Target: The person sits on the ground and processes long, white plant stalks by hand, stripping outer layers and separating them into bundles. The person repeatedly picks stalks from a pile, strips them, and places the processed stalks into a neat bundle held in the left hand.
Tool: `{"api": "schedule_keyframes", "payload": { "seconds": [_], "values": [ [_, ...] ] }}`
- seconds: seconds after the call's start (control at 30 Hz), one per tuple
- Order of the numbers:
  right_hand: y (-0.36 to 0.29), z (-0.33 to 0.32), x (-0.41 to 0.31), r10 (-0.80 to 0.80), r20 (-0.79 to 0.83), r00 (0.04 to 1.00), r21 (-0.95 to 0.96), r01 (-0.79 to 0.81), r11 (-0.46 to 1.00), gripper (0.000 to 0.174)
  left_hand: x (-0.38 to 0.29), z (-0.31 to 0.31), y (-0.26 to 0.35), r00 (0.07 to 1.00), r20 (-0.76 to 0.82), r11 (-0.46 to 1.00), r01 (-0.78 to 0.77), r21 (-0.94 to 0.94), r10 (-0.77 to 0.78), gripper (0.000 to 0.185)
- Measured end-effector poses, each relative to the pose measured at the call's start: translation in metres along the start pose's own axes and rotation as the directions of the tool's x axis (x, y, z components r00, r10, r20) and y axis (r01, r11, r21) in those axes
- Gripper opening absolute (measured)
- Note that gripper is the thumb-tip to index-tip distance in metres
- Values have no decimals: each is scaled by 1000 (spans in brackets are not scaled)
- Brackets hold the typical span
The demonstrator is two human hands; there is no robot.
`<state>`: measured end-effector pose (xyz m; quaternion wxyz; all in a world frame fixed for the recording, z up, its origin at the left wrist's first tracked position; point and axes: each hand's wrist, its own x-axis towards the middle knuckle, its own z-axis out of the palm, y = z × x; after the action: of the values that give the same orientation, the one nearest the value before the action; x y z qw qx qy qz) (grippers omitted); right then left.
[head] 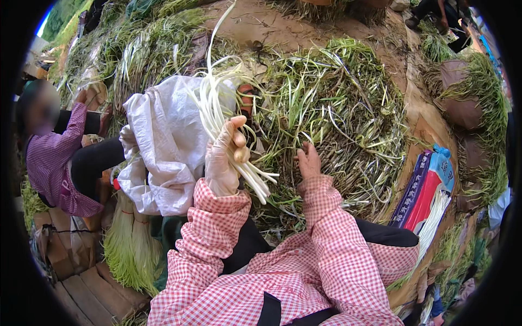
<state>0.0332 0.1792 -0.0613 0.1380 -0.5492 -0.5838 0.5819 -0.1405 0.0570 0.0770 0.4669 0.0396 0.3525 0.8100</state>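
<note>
My left hand (223, 167), in a thin, translucent glove, grips a loose bunch of pale, blanched chive-like stems (208, 102). Their thick white ends stick out below the fist, and the thin ends fan upward. My right hand (310, 164) is at the near edge of a large heap of green and dry leafy stalks (342, 110). Its thumb and index finger lie close to a short white stem in the heap; whether they pinch it I cannot tell. A white woven plastic sack (167, 122) is spread just left of my left hand.
At right, a bundle of white stems (436, 216) lies beside a red, blue and purple printed package (428, 187). Tied bunches of pale green stems (128, 244) stand at lower left near wooden boards (94, 289). Another person (65, 163) sits at left. Bare soil (253, 20) borders the heap.
</note>
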Motion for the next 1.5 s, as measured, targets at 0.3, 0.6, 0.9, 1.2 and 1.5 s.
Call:
{"api": "schedule_keyframes", "payload": {
  "seconds": [0.3,0.6,0.9,1.2,1.5],
  "values": [
    [53,24,34,82,245,966,-249,-19,968,37,0,-1,-3,995,-30,995,93,40,-92,28],
    [28,27,34,-119,113,986,-310,149,939,52,1,10,-14,991,-60,989,126,74,-122,23],
    [35,54,76,172,396,902,-89,-149,985,51,5,10,-7,989,-83,991,127,45,-123,22],
    [-90,-104,-11,-227,160,961,561,101,822,24,5,2,-10,991,9,991,132,-14,-132,23],
    [-16,-122,-62,-38,-326,945,62,61,996,46,4,11,-34,979,-13,974,202,102,-201,19]
  ]
}}
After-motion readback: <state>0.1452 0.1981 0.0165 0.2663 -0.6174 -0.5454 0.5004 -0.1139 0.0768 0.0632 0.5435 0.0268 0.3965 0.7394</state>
